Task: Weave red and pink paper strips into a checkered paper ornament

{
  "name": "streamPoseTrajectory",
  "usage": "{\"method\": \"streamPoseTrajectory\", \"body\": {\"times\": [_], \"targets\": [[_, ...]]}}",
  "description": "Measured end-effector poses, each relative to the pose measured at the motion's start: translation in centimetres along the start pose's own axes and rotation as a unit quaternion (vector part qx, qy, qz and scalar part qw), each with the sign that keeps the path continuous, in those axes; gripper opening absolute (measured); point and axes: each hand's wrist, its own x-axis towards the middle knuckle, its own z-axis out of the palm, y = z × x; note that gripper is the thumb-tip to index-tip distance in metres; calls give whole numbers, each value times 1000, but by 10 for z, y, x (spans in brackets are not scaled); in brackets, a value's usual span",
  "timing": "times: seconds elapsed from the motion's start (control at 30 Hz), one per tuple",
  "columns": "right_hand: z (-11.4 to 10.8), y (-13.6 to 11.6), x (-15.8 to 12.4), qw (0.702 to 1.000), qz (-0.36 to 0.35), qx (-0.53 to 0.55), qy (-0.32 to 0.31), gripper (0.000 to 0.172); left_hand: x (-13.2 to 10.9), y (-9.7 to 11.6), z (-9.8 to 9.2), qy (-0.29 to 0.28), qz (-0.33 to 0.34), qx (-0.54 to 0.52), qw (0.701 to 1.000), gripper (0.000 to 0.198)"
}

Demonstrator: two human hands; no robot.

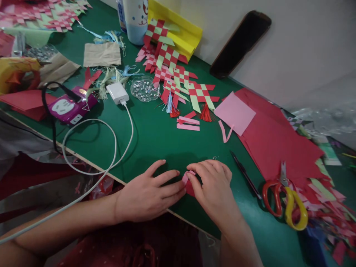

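Near the table's front edge, my right hand (pixel 213 185) pinches a small piece of pink and red paper (pixel 190 187) between thumb and fingers. The paper's pink part curls up at the fingertips; the rest of it is partly hidden by my hands. My left hand (pixel 154 191) lies beside it with fingers spread, its lower fingertips touching the paper's left side. Beyond the hands are cut pink paper strips (pixel 188 127). Farther back, woven red, pink and green paper fish (pixel 201 92) lie in an overlapping row, some with tassels.
Scissors (pixel 283 200), a pen (pixel 246 175) and red paper sheets (pixel 278 137) lie at the right, with paper scraps beyond. At the left are a purple power strip (pixel 68 105), a white charger (pixel 118 92) with its looping cable, and a dish of googly eyes (pixel 145 89). A phone (pixel 240 43) leans at the back.
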Motion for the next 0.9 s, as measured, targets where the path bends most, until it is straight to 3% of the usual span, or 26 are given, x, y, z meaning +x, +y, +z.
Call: {"method": "streamPoseTrajectory", "body": {"times": [0.27,0.4,0.5,0.9], "targets": [[-8,4,-33,996,-67,55,26,13,0,1,1,14,-34,-14,999,39],[-5,0,-45,991,-79,76,76,13,0,2,1,22,-40,-8,999,39],[-2,-4,-48,988,-68,92,101,16,0,2,2,23,-39,-3,999,39],[-2,-2,-50,990,-87,59,97,12,0,1,2,25,-35,0,999,40]]}}
